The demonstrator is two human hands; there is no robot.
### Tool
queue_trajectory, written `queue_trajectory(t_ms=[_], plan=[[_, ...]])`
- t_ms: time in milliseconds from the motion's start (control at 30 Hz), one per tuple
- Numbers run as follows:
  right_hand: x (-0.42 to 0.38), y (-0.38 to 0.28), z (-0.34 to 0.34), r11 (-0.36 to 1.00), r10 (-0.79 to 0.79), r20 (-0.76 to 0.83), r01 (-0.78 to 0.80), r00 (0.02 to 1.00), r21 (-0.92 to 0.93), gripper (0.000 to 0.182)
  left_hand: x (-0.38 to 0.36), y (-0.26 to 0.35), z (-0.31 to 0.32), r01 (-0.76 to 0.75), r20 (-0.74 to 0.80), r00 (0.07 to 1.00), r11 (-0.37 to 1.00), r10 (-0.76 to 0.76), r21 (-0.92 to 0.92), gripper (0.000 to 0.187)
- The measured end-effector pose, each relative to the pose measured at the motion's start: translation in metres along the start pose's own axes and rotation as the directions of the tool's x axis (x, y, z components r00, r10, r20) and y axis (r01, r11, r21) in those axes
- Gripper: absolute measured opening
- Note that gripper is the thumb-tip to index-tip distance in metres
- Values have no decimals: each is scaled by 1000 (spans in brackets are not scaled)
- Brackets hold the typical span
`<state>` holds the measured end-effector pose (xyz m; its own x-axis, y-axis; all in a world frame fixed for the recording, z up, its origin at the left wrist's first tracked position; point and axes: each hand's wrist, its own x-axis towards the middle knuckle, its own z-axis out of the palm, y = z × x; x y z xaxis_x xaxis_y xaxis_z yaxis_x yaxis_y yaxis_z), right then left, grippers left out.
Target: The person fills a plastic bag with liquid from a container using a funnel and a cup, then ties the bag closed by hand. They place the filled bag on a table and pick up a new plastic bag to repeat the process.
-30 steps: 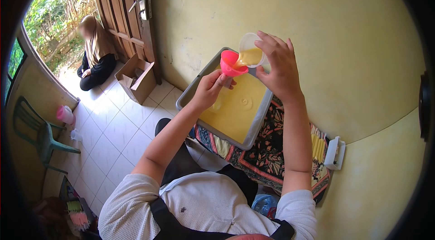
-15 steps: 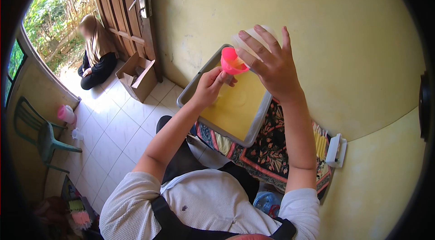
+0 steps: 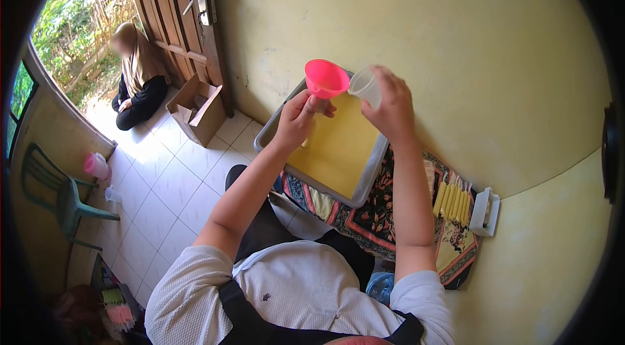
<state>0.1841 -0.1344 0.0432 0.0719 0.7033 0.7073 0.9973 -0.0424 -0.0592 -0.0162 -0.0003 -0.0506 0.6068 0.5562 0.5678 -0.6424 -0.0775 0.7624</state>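
Observation:
My left hand point(image 3: 298, 118) is closed round the neck of a pink funnel point(image 3: 327, 79), whose wide mouth faces up. Just below these fingers, something slim and pale yellow point(image 3: 308, 135) hangs over the tub, partly hidden by the hand. A clear plastic cup point(image 3: 364, 87) is in my right hand point(image 3: 394, 109), tilted, its rim close to the funnel's right edge. Under both hands sits a grey tub point(image 3: 370, 182) holding yellow liquid point(image 3: 342, 149).
The tub rests on a patterned cloth point(image 3: 384, 228). Several filled yellow tubes point(image 3: 452, 201) lie to the right, beside a white device point(image 3: 484, 212). Across the tiled floor are a green chair point(image 3: 68, 198), a cardboard box point(image 3: 195, 112) and a seated person point(image 3: 140, 78) at the doorway.
The cup has come down from its tipped position above the funnel and turned more upright in my right hand. My left hand has shifted slightly left, with the funnel now more level.

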Motion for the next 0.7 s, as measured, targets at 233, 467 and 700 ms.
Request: queue_trajectory(t_ms=[233,467,700], plan=[[-71,-1,52,987,88,518,-3,851,-163,79,-2,0,0,15,-18,1000,1000,-16,-12,41],[-87,-7,62,994,96,543,-106,834,-12,80,-2,-4,-2,13,-24,1000,1000,-13,13,46],[-78,-2,49,895,240,277,-323,930,308,76,-2,-3,-1,0,-27,1000,1000,0,8,45]])
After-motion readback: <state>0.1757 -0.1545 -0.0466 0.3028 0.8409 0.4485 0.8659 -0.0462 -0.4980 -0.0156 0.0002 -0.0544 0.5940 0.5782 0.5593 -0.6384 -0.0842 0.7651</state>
